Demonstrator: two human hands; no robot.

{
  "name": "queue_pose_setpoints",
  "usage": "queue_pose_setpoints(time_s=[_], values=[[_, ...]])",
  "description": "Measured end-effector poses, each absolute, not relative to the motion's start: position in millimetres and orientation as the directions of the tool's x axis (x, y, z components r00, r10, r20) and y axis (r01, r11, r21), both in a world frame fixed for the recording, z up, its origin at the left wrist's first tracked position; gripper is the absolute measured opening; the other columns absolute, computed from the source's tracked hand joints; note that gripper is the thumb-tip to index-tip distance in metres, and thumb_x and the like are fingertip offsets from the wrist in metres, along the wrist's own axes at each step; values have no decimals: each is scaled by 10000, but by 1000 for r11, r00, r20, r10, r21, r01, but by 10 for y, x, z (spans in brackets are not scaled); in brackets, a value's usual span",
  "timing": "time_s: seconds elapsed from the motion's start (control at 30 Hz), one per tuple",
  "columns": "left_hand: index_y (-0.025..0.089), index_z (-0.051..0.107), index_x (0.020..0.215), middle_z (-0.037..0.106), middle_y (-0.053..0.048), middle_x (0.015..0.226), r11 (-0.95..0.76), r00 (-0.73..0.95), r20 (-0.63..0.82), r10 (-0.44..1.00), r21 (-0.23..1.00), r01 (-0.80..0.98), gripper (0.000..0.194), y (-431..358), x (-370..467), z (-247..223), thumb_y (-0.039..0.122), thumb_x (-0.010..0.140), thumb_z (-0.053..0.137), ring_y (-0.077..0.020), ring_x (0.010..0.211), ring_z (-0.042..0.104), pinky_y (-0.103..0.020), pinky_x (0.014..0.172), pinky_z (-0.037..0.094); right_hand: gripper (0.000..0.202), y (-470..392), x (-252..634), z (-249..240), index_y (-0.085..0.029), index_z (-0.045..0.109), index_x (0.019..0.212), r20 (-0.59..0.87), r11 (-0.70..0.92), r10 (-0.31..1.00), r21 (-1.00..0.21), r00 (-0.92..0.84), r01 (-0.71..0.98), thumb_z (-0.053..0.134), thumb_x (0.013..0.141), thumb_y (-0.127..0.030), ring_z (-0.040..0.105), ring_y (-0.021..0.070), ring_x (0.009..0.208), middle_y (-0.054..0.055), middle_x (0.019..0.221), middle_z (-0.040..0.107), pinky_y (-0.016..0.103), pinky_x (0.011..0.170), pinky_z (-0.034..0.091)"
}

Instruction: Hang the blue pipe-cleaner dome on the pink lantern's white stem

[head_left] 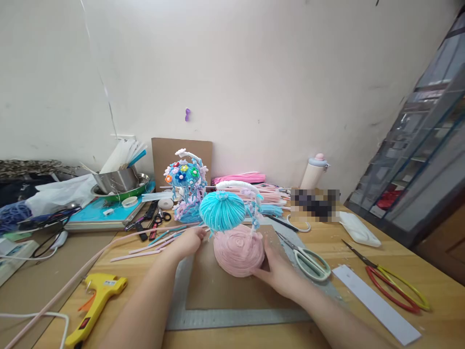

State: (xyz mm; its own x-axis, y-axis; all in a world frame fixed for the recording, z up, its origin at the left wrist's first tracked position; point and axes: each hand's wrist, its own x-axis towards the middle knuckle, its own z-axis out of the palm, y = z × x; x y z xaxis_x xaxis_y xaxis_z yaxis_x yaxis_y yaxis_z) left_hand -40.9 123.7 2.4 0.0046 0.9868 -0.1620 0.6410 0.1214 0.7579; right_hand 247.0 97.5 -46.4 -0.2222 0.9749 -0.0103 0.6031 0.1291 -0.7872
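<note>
A round pink coiled base (239,252) rests on a brown cardboard sheet (214,291) in front of me. Above its far side hangs a bright blue ribbed dome (222,211) from a curved white stem (236,184) trimmed with small flowers. My right hand (274,266) is at the base's right edge, thumb and fingers spread around its side. Left of the base, my left hand (192,241) has its fingers closed near the ends of thin pink and blue strips; what they hold, if anything, is hidden. Behind stands a similar flowered piece (185,175).
A yellow glue gun (96,300) lies at the left front. Green-handled scissors (308,261), red-and-yellow-handled scissors (392,286) and a white strip (378,303) lie at right. Behind are pink stems (240,178), a bottle (313,173) and a metal bowl (118,181).
</note>
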Motion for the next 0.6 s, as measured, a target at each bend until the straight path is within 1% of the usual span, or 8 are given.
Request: queue_pose_setpoints(time_s=[0.07, 0.13, 0.23, 0.3, 0.37, 0.43, 0.53, 0.6], values=[[143, 590, 1095, 621, -74, 1108, 126, 8, -168, 986, 771, 625, 292, 1257, -378, -25, 333, 873, 575, -206, 958, 616, -410, 824, 527, 1040, 867, 2493, -499, -93, 168, 1490, -49, 35, 981, -910, -190, 413, 709, 663, -418, 204, 289, 1428, 180, 1539, 223, 449, 1162, 157], [141, 595, 1081, 620, -75, 1111, 109, 26, -156, 987, 793, 599, 283, 1277, -337, -36, 329, 870, 579, -211, 981, 608, -423, 845, 517, 1012, 718, 2500, -502, -126, 144, 1497, -134, -116, 977, -986, -168, 117, 681, 697, -438, 189, 249, 1435, 142, 1558, 170, 411, 1168, 164], [145, 591, 1093, 616, -74, 1116, 66, 74, -123, 990, 847, 527, 292, 1285, -215, -59, 338, 874, 571, -211, 977, 608, -420, 840, 518, 989, 483, 2476, -463, -133, 95, 1499, -263, -316, 944, -893, -198, -321, 655, 721, -375, 235, 207, 1423, 123, 1563, 165, 362, 1157, 216], [149, 586, 1110, 614, -74, 1126, 39, 104, -99, 990, 883, 468, 305, 1275, -100, -100, 345, 877, 565, -215, 980, 608, -423, 843, 518, 967, 369, 2450, -438, -123, 99, 1495, -310, -381, 924, -796, -224, -471, 634, 705, -281, 284, 203, 1406, 128, 1555, 203, 364, 1152, 238], [150, 583, 1121, 609, -78, 1146, 8, 132, -67, 989, 913, 407, 310, 1256, 12, -155, 340, 876, 568, -221, 1007, 602, -436, 867, 509, 934, 314, 2425, -433, -138, 139, 1489, -322, -398, 917, -748, -235, -530, 588, 672, -194, 325, 204, 1388, 115, 1548, 235, 373, 1147, 254], [149, 583, 1121, 608, -80, 1156, -18, 152, -38, 988, 937, 349, 312, 1229, 93, -202, 335, 872, 575, -226, 1028, 595, -449, 889, 495, 909, 314, 2412, -447, -160, 180, 1484, -311, -388, 922, -755, -231, -529, 535, 647, -149, 352, 199, 1373, 96, 1544, 254, 376, 1139, 273], [148, 592, 1097, 618, -78, 1136, -32, 156, -11, 988, 963, 269, 295, 1161, 143, -228, 337, 870, 576, -218, 1016, 598, -451, 897, 484, 891, 371, 2420, -474, -150, 182, 1488, -285, -354, 933, -832, -217, -427, 472, 646, -154, 377, 197, 1356, 106, 1533, 267, 376, 1114, 324], [146, 605, 1056, 634, -75, 1108, -28, 152, -5, 988, 975, 220, 253, 1095, 148, -218, 306, 860, 586, -212, 1003, 603, -447, 907, 474, 871, 423, 2440, -482, -141, 181, 1491, -246, -300, 946, -911, -211, -284, 429, 656, -173, 388, 200, 1346, 108, 1525, 277, 390, 1091, 362]])
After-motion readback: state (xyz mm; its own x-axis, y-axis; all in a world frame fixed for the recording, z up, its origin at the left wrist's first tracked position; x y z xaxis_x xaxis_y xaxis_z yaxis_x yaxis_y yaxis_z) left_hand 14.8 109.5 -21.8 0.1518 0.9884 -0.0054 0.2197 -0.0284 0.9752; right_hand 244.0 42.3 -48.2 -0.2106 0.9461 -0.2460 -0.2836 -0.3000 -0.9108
